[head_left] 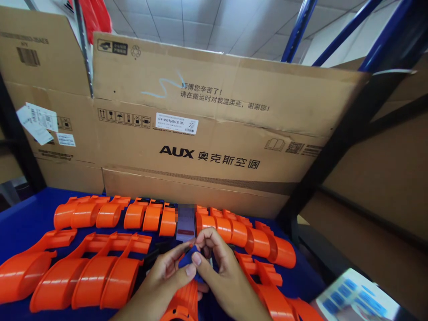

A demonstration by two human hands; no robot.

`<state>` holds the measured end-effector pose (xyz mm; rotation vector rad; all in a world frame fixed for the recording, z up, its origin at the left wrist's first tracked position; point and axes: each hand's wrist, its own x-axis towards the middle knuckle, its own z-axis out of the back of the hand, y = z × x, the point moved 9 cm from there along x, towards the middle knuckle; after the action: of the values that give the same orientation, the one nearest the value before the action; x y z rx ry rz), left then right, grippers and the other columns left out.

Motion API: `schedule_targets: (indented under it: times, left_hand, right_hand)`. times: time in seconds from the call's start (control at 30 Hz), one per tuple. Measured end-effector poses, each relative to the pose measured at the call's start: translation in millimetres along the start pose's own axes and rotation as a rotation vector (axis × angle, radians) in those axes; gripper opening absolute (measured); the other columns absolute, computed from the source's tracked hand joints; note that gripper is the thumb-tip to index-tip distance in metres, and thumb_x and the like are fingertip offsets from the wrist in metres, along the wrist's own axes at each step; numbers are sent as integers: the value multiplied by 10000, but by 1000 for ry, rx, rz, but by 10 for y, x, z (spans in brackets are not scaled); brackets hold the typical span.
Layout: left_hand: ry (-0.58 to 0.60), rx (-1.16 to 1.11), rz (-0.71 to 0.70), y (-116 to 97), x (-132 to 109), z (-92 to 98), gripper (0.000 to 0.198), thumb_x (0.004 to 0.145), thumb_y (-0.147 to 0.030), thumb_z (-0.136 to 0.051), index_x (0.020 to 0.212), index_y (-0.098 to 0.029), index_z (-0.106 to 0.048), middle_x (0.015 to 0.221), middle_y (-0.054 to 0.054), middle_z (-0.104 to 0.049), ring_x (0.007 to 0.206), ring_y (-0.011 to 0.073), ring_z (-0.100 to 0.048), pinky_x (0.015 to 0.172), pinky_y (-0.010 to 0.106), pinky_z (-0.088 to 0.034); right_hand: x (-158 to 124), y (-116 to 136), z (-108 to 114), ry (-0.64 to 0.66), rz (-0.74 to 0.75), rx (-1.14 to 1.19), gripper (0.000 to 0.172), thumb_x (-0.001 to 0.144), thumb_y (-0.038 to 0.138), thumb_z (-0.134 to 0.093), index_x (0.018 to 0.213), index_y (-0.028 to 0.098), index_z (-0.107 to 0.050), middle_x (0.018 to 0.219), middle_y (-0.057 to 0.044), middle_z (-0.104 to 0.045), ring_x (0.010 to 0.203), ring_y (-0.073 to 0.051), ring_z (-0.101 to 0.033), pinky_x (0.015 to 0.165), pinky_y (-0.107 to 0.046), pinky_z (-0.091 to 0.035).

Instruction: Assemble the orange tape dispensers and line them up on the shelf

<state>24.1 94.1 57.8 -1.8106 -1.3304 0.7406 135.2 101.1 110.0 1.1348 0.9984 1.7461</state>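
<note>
Close together at the lower middle, my left hand and my right hand pinch a small blue piece between thumbs and fingers. Directly below them is an orange ribbed plastic part, partly covered by the hands. Whether the blue piece is joined to it I cannot tell. The fingertips hide most of the blue piece. On the left, several orange curved plastic parts with straight arms lie in a row, and similar parts lie to the right of my hands.
Behind the blue tabletop stands a large cardboard sheet with printed text. A phone-like flat object leans among the back row of orange parts. At the lower right is a white sheet with blue shapes. A dark frame post rises on the right.
</note>
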Motion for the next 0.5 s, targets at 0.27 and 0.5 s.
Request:
schedule_targets:
  times: [0.27, 0.5]
  left_hand:
    - [33, -65, 64, 100, 99, 130, 477, 779, -356, -807, 1214, -175, -732, 1185, 170, -775, 1036, 353, -745, 904, 467, -592]
    - [-23, -267, 80, 16, 52, 141, 666, 814, -518, -674, 1344, -116, -644, 1025, 167, -812, 940, 347, -758, 776, 399, -598]
  right_hand:
    - [-3, 0, 104, -39, 11, -151, 233, 1069, 401, -354, 1092, 250, -530, 955, -32, -593, 875, -190, -598, 784, -344, -558]
    - [-49, 161, 125, 91, 146, -840, 158, 895, 270, -660, 751, 228, -611, 980, -78, -622, 1015, -310, -558, 886, -514, -486]
